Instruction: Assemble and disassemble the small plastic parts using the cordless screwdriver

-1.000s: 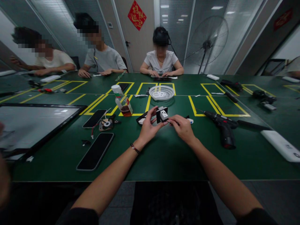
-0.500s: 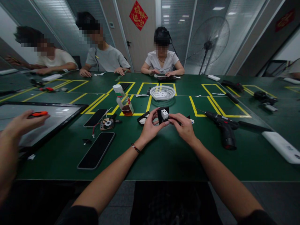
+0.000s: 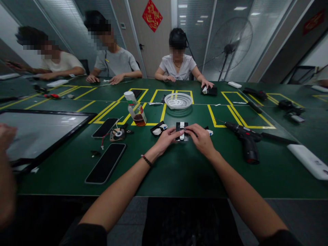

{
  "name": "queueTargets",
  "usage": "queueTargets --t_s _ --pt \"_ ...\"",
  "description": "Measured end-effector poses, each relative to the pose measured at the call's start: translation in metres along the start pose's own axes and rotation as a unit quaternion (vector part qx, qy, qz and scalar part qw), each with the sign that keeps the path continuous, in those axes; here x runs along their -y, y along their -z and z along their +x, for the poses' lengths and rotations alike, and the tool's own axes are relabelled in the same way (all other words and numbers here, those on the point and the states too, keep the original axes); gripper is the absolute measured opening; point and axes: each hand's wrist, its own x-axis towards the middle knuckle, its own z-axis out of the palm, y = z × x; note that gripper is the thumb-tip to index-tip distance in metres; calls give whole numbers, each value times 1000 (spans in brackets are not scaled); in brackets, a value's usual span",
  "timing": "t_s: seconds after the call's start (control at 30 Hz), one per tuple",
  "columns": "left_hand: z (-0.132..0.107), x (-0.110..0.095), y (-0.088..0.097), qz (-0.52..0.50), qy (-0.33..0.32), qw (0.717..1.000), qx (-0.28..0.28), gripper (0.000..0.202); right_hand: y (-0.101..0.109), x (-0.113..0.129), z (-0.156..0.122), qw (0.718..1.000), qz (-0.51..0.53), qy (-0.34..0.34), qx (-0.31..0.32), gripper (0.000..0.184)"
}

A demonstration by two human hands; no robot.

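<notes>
A small black piece with a white strip down its middle (image 3: 181, 126) lies between my hands, low over the table. My left hand (image 3: 166, 140) is closed on its left side, thumb across the front. With bent fingers, my right hand (image 3: 201, 138) pinches its right edge; the exact contact is partly hidden. Just beyond the left fingers sits a black piece with crumpled white material (image 3: 159, 128). Another black-and-white scrap (image 3: 209, 132) shows partly behind my right hand.
Phones (image 3: 106, 164), a small round part with wires (image 3: 118, 134) and a leaning bottle (image 3: 135, 111) stand left. Ahead is a white basket (image 3: 178, 101); right, a power drill (image 3: 243, 140) and white device (image 3: 309, 160). A neighbour's arm (image 3: 6, 171) reaches over a framed panel (image 3: 51, 133).
My hands have lowered and turned the black piece, so its white part now faces up as a strip. The neighbour's hand with the orange tool drew back left. A person opposite reached sideways to a black piece.
</notes>
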Motion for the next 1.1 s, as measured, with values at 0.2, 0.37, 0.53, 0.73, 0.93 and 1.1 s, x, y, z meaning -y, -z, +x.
queueTargets --t_s 0.2,0.37,0.53,0.73,0.93,1.1 --pt "1 -3 3 16 31 999 11 45 2 -1 0 1000 -10 3 12 19" --pt "1 -3 6 28 43 999 16 44 3 -4 -1 1000 0 1 19 20" --pt "2 -3 8 36 62 997 16 43 3 -5 -1 1000 9 6 25 19" --pt "1 -1 6 39 57 998 -6 39 1 -4 -1 999 -2 1 39 17" --pt "2 1 7 47 57 997 -17 37 -1 -3 -2 999 -34 9 32 33" --pt "4 3 10 72 50 996 -15 38 1 -2 -4 994 -70 31 74 45"
